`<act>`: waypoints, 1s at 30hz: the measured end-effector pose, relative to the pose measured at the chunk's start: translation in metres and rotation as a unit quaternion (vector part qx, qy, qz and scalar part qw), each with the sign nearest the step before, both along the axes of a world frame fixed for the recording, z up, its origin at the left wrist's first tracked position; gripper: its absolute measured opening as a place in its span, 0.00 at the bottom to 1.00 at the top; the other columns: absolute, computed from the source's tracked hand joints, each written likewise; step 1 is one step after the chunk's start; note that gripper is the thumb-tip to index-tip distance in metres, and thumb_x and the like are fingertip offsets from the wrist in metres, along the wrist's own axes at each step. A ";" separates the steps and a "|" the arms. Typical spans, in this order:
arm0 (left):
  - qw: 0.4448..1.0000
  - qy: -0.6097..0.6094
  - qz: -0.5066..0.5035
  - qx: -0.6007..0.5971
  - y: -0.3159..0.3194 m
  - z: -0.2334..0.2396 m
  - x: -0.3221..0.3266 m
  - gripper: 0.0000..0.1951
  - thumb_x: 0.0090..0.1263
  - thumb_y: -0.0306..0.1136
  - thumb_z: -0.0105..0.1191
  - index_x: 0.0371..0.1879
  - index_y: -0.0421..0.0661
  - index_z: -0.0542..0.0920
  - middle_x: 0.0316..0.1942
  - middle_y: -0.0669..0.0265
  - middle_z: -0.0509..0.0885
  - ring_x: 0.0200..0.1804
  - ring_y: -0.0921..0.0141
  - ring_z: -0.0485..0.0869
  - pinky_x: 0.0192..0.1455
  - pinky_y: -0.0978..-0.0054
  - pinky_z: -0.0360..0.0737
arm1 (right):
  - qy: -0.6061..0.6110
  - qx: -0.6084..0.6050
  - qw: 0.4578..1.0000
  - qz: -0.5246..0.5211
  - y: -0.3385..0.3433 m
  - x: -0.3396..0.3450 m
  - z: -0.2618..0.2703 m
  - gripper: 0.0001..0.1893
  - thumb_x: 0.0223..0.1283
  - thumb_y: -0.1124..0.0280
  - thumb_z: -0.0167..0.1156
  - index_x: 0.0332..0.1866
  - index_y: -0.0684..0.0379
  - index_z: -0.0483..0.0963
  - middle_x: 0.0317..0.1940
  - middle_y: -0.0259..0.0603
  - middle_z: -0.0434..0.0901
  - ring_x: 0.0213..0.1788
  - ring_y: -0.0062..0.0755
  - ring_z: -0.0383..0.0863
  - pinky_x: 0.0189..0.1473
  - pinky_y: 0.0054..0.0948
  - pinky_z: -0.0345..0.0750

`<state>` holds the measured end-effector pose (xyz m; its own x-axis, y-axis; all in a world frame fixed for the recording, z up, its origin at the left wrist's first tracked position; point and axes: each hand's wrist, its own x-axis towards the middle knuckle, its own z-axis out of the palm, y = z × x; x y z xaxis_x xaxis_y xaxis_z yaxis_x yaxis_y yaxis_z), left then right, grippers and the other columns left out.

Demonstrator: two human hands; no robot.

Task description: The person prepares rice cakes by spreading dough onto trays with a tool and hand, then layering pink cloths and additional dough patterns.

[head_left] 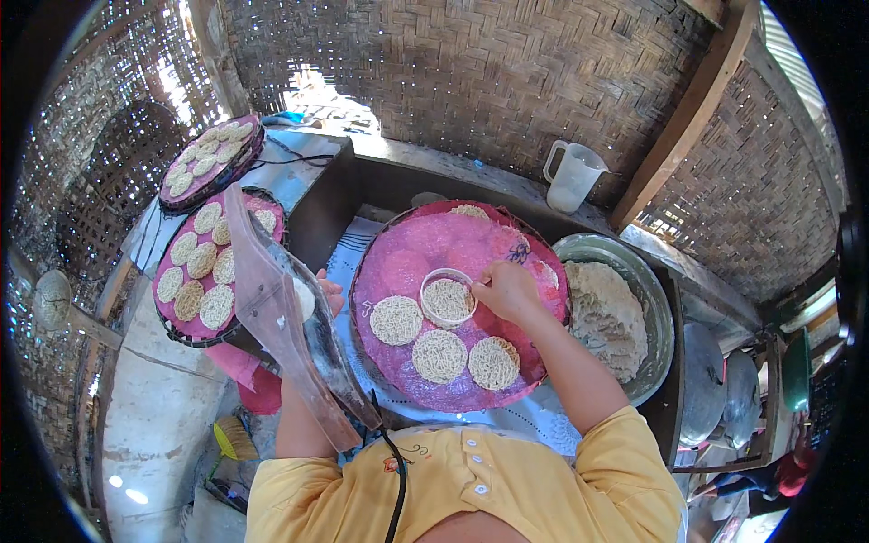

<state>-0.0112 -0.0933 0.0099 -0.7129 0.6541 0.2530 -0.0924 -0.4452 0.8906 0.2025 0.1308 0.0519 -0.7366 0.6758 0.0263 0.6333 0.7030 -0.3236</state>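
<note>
My right hand (508, 290) pinches the edge of a white ring (432, 277), which surrounds a round of pale noodle-like strands (449, 300). Ring and round lie on a round tray lined with pink mesh cloth (383, 346). Three more full rounds, one of them a noodle disc (440, 356), sit towards my side of the tray. To the left, a long wooden lever press (271, 292) stands tilted, with white dough (303, 300) showing at its side. Only the fingers of my left hand (330, 293) show beside the press; the rest is hidden behind it, and its grip is unclear.
Two trays of noodle rounds, a nearer tray (163, 319) and a farther tray (193, 189), stand at left. On the right, a metal basin (662, 339) holds pale dough. A plastic jug (574, 178) rests on the back ledge. A black cable (399, 489) crosses my front.
</note>
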 end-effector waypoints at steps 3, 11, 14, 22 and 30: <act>1.000 0.006 0.003 -0.003 0.001 0.002 0.001 0.17 0.59 0.36 0.52 0.45 0.41 0.73 0.37 0.56 0.79 0.36 0.62 0.81 0.38 0.70 0.80 | -0.036 -0.030 0.999 -0.013 -0.001 -0.002 0.002 0.14 0.42 0.59 0.58 0.30 0.58 0.78 0.32 0.46 0.79 0.36 0.45 0.79 0.39 0.39 0.75; 1.000 0.012 0.016 -0.001 -0.004 0.005 0.002 0.18 0.57 0.37 0.53 0.45 0.42 0.73 0.37 0.56 0.79 0.35 0.62 0.81 0.39 0.69 0.79 | 0.104 -0.007 0.991 -0.082 0.012 0.064 0.032 0.13 0.43 0.57 0.58 0.28 0.56 0.78 0.32 0.42 0.78 0.37 0.44 0.78 0.38 0.38 0.74; 1.000 0.007 0.006 0.002 0.001 0.006 0.004 0.19 0.57 0.37 0.54 0.45 0.42 0.73 0.36 0.56 0.79 0.35 0.62 0.81 0.40 0.69 0.79 | 0.028 -0.028 0.987 -0.156 0.012 0.106 0.026 0.13 0.43 0.57 0.58 0.28 0.55 0.78 0.33 0.40 0.77 0.38 0.42 0.77 0.39 0.37 0.73; 0.998 0.017 -0.066 -0.012 0.026 0.021 0.028 0.20 0.55 0.37 0.55 0.45 0.42 0.74 0.36 0.55 0.79 0.34 0.62 0.81 0.42 0.68 0.78 | 0.032 0.006 0.983 -0.181 0.003 0.139 -0.002 0.12 0.44 0.58 0.58 0.28 0.54 0.78 0.32 0.39 0.77 0.38 0.41 0.77 0.40 0.38 0.74; 0.987 0.089 -0.120 -0.061 0.037 0.037 0.042 0.20 0.53 0.37 0.56 0.46 0.43 0.74 0.36 0.55 0.79 0.34 0.62 0.81 0.43 0.67 0.78 | 0.025 0.027 0.986 -0.162 -0.002 0.136 -0.003 0.11 0.48 0.58 0.57 0.28 0.53 0.79 0.31 0.38 0.77 0.39 0.41 0.77 0.39 0.39 0.74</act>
<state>0.0310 -0.0559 0.0474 -0.4860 0.8315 0.2691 -0.0201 -0.3185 0.9477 0.3382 0.1291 0.0488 -0.4785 0.8726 0.0983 0.8123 0.4824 -0.3277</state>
